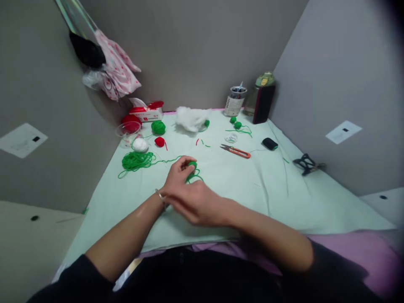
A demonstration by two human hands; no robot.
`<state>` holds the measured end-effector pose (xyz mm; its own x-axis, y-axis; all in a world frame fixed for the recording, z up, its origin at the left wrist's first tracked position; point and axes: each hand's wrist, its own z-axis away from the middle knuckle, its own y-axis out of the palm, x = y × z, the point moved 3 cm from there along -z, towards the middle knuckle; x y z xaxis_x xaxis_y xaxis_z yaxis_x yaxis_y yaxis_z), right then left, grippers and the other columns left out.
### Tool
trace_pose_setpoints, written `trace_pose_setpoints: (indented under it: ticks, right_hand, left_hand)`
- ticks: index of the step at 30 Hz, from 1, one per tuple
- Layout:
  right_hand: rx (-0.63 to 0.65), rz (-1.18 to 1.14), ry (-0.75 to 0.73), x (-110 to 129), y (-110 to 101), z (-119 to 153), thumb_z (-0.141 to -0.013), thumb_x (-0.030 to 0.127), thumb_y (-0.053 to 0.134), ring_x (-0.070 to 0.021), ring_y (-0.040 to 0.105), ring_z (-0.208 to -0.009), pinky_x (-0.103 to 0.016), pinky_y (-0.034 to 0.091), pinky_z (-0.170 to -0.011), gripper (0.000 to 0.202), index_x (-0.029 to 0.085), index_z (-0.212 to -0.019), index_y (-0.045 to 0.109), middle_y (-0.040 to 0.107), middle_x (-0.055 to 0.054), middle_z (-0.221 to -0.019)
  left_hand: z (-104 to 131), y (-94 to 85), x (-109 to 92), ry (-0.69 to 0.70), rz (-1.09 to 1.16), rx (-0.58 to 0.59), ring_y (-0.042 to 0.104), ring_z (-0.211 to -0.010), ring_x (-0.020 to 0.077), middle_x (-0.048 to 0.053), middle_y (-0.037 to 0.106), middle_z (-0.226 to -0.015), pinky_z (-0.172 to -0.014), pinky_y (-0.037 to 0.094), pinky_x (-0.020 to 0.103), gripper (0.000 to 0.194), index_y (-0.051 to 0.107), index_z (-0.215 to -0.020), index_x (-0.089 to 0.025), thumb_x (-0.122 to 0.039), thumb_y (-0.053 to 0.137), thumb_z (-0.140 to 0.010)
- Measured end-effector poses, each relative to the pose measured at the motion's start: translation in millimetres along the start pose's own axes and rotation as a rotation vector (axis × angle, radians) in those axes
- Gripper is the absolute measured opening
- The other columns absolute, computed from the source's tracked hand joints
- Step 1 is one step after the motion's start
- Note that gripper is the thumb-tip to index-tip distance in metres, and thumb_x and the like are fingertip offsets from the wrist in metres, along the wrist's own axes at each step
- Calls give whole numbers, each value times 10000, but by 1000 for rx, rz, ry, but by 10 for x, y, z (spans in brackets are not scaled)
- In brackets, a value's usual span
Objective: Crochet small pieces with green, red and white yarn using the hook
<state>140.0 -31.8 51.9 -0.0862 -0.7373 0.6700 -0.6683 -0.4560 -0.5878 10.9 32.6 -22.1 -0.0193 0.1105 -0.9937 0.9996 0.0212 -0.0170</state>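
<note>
Grey partition walls [195, 54] enclose a work surface covered with a pale green cloth [227, 202], which fills the middle of the frame. Left hand [177, 176]: located at the centre of the frame; thumb and fingers grasp a small green yarn piece [192, 163]. Loops of green yarn [197, 175] hang just below the piece. Right hand [200, 203]: located just below centre, crossing in front of the left wrist near a bracelet [160, 196]; its fingers are bent and partly blurred, and whether they grip anything cannot be told. One green strand runs from the left hand to a loose green yarn pile [138, 161] at centre left. Directly above the pile sits a white yarn ball [140, 145]; a red yarn ball [159, 142] lies to its right, with a green yarn ball [158, 127] above. White fibre stuffing [192, 119] occupies the upper centre. Orange-handled snips [241, 152] lie right of centre, below two joined green balls [237, 125]. Upper right: a can [235, 103] and a bottle [251, 102], with a dark flat device [264, 104] upright against the bottle.
</note>
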Motion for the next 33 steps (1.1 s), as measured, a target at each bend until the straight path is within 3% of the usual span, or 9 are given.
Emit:
trace_pose_setpoints:
  ticks: [3,5,8,11,18,22,25,28,33]
  right_hand:
    - [-74,-505,347,-422,-152,-112,-977,299,522,-106,533,-497,-237,421,-497,210,201,-1094,668,623,30,-687]
    - [-178,-803,532,-700,-271,-147,-907,328,640,-71,461,-424,-208,321,-425,163,192,-994,667,589,63,-631]
    - [-199,-890,604,-892,-349,-167,-848,377,696,-50,436,-411,-200,273,-417,234,173,-961,672,610,54,-653]
    - [-179,-918,626,-899,-318,-174,-792,410,736,-30,387,-400,-202,238,-419,303,152,-943,688,623,36,-685]
    - [-288,-834,642,-906,-289,-196,-752,447,786,-34,277,-406,-212,158,-416,317,175,-829,642,449,99,-543]
    - [-389,-720,625,-923,-297,-188,-752,458,794,-31,289,-425,-218,175,-419,337,196,-882,627,507,89,-627]
    - [-327,-658,624,-908,-269,-197,-763,529,773,-47,282,-412,-235,179,-409,395,204,-942,636,546,78,-637]
    - [-253,-559,618,-893,-256,-205,-795,549,719,-77,293,-432,-250,214,-440,362,199,-812,627,465,86,-534]
    - [-304,-277,562,-785,-255,-169,-861,374,621,-125,392,-596,-268,281,-588,216,204,-727,624,471,53,-598]
  left_hand:
    - [-8,-80,-61,17,36,-30,667,-887,198,42,728,-989,-809,519,314,388,703,-1115,-186,-333,786,-767]
    - [-23,-128,-98,17,57,-47,668,-914,198,48,729,-1010,-843,508,315,349,701,-1103,-179,-334,779,-799]
    - [-36,-167,-136,17,90,-81,678,-941,199,45,731,-1025,-883,504,324,277,692,-1078,-188,-327,751,-846]
    - [-27,-184,-186,43,109,-108,674,-992,199,53,742,-1083,-917,499,325,255,693,-1094,-200,-317,734,-871]
    - [-4,-204,-277,99,135,-100,677,-975,189,72,744,-1197,-910,517,343,306,668,-1206,-222,-316,699,-917]
    - [18,-169,-322,149,113,-93,662,-1100,204,63,733,-1208,-1008,482,351,230,679,-1120,-224,-289,717,-902]
    - [37,-144,-341,162,84,-87,663,-1099,208,65,739,-1165,-999,485,354,203,657,-1083,-222,-289,716,-900]
    - [33,-148,-310,149,56,-105,675,-1049,209,70,738,-1128,-956,502,364,214,607,-1034,-220,-269,730,-867]
    - [-13,-149,-229,124,11,-154,681,-941,207,28,708,-968,-903,510,370,275,506,-909,-238,-217,741,-768]
